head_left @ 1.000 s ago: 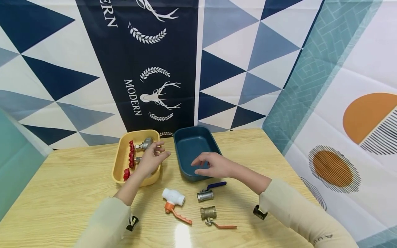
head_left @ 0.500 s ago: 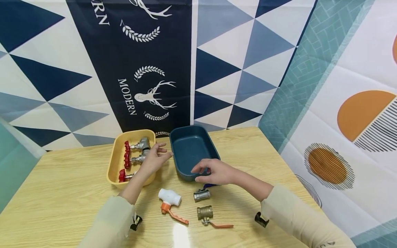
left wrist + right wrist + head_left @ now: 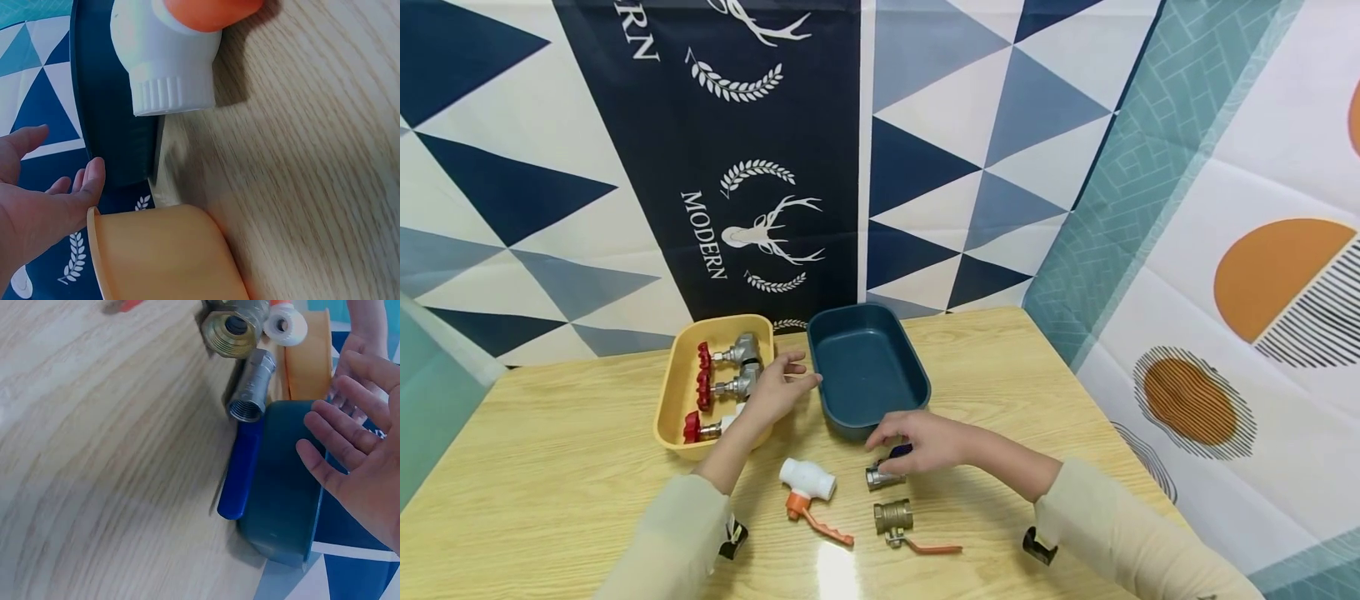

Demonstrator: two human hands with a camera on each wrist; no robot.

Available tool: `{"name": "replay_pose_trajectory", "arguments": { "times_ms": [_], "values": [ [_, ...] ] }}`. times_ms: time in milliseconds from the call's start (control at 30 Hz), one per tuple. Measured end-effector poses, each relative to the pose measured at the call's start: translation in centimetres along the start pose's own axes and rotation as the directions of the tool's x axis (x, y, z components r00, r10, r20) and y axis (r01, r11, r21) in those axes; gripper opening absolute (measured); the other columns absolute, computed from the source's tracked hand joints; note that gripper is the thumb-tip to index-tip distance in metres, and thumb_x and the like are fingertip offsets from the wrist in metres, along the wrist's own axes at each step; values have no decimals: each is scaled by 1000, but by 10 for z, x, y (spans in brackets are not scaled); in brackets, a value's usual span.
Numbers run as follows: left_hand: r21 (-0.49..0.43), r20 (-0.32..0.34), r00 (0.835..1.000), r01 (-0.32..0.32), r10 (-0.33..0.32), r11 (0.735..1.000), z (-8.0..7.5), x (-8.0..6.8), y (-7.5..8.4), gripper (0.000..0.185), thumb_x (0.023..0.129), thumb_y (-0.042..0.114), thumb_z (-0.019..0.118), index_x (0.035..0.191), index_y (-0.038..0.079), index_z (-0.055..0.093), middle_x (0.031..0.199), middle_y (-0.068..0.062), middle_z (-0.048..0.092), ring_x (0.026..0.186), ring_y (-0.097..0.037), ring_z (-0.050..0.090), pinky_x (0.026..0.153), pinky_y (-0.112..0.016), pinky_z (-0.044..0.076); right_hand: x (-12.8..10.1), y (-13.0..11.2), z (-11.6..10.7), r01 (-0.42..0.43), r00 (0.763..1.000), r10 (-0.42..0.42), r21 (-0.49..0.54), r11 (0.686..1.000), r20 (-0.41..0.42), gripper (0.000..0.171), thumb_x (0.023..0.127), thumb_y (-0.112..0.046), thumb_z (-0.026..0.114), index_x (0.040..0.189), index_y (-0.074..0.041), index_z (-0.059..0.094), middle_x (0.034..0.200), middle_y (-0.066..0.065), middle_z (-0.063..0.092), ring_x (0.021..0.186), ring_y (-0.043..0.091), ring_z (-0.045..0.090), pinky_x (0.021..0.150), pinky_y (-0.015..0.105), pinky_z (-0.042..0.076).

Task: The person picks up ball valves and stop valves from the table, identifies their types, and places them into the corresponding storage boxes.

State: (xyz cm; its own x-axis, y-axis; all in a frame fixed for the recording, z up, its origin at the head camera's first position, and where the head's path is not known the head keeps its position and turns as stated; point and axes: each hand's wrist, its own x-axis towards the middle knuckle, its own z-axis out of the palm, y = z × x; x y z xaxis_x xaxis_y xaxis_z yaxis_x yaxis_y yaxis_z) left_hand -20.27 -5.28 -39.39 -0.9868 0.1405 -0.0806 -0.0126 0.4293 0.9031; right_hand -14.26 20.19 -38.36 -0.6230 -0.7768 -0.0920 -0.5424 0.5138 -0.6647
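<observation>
Blue-handled valve (image 3: 886, 469) just under right hand's (image 3: 917, 440) loose, unclosed grip

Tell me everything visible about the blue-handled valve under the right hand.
The blue-handled valve has a silvery metal body, short and tubular, with a threaded open end and a flat blue lever. It lies on its side on the wooden table, just in front of the dark blue tray, its lever running along the tray's near wall. The right hand hovers over it with fingers spread; no grip shows. A brass valve lies close beside it.
</observation>
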Motion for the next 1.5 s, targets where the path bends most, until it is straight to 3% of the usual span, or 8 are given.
{"name": "replay_pose_trajectory", "arguments": {
  "times_ms": [233,533,700,900,1100,1500],
  "values": [
    [-12,20,999,40,-40,999,4,1,-1,58,88,26,63,138,7,41,129,-17,50,115,-31,52,89,-38,48,2,6,8,37,998,-31,-97,995,59,34,91,-29,61,119,-11,62,115,1,59,109,21,56,90,31,49],
    [56,-11,1000,15,-14,998,9,6,-4,58,88,26,63,137,5,42,128,-19,52,113,-33,53,90,-41,49,3,16,15,26,997,-16,-137,990,69,34,91,-30,60,121,-12,61,117,-1,58,109,16,56,84,23,50],
    [64,-11,1000,29,-28,998,11,8,-4,59,88,29,63,138,6,42,132,-18,51,114,-32,53,89,-41,50,5,19,17,32,998,-19,-200,979,67,35,90,-29,62,121,-13,60,116,-1,58,100,13,56,79,19,48],
    [63,6,1000,22,-23,998,14,11,-7,60,89,25,61,139,2,38,133,-21,49,116,-34,53,90,-42,49,8,21,21,6,996,19,-284,959,84,36,87,-28,65,121,-16,60,116,-1,57,101,9,53,83,19,46],
    [62,33,998,43,-46,997,19,14,-11,62,90,24,59,142,1,33,136,-22,45,119,-35,50,91,-43,48,9,23,23,-20,995,48,-305,952,85,36,85,-26,68,119,-18,61,111,-1,57,92,8,51,77,17,44],
    [33,45,996,71,-73,997,23,15,-12,62,91,21,56,143,1,30,136,-21,45,121,-34,50,91,-41,49,13,31,26,19,997,11,-355,935,83,31,84,-22,67,115,-20,64,104,-4,58,89,5,49,75,17,42]
  ]
}}
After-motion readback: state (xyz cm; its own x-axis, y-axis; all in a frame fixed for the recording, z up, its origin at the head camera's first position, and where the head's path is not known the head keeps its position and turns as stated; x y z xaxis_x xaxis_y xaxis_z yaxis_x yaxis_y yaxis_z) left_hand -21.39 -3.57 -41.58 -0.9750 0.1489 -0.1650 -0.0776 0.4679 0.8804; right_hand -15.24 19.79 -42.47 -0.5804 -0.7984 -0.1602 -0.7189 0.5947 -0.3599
